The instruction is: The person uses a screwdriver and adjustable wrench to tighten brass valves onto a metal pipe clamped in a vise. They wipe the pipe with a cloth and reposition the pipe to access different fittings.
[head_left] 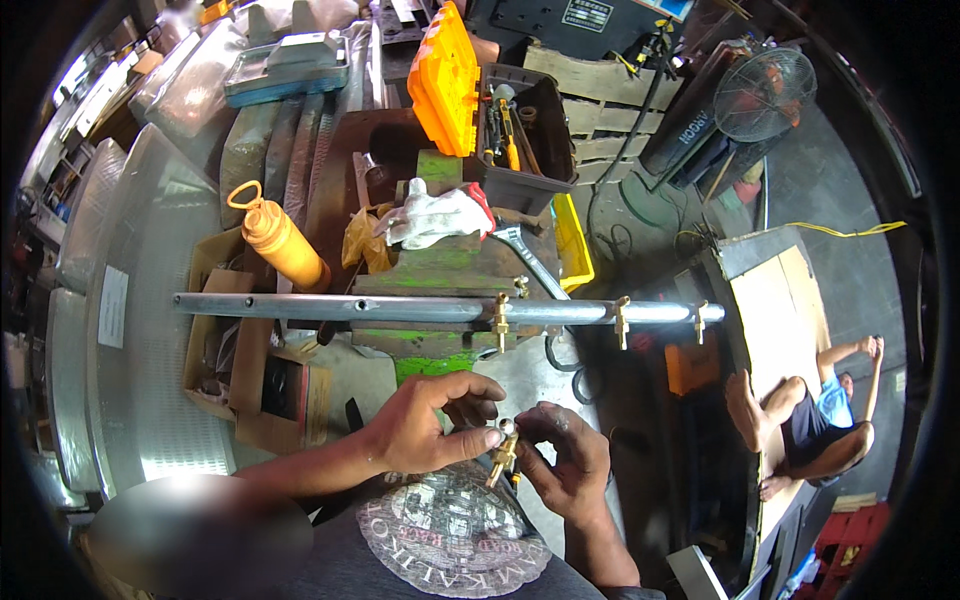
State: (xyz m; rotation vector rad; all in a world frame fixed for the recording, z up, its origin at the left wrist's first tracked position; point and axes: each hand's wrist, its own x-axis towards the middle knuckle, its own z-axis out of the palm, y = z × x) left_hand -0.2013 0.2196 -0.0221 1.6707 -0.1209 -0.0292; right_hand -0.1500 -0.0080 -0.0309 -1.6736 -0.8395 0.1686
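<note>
Fingers (548, 425) of left hand (422, 425) and right hand (577, 462) partly hide brass fitting (503, 460).

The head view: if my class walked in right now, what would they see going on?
A person has a brass fitting between their left hand and right hand. Beyond it, a pipe lies crosswise, with three similar fittings along its right half. A glove lies past the pipe, and another person is off to the right.

Left grip (435, 420) loosely curled beside right grip (570, 463), seemingly pinching
</note>
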